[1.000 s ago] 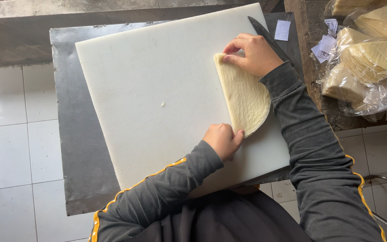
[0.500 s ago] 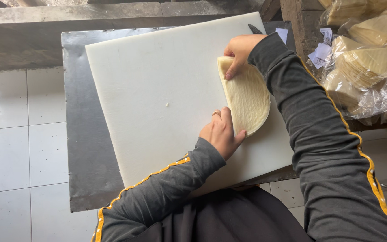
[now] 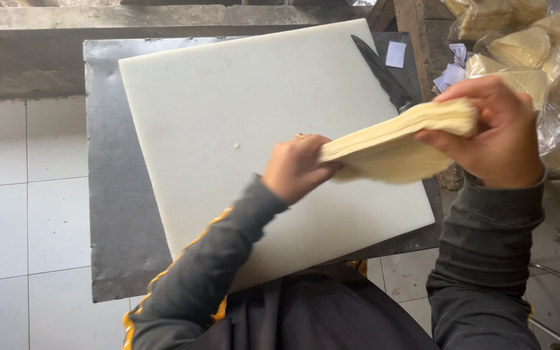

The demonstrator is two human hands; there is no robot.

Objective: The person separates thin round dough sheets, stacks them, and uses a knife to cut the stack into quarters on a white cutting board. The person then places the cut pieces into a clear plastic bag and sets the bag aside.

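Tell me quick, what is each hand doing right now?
Left hand: closed on one end of the stack of thin pale sheets.
Right hand: fingers closed on the other end of the same stack.

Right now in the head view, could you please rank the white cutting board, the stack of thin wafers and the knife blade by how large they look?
1. White cutting board, plainly largest.
2. Stack of thin wafers, held off the board in both hands, so nearer the camera and perhaps flattered.
3. Knife blade, smallest; its handle end is hidden behind the stack.
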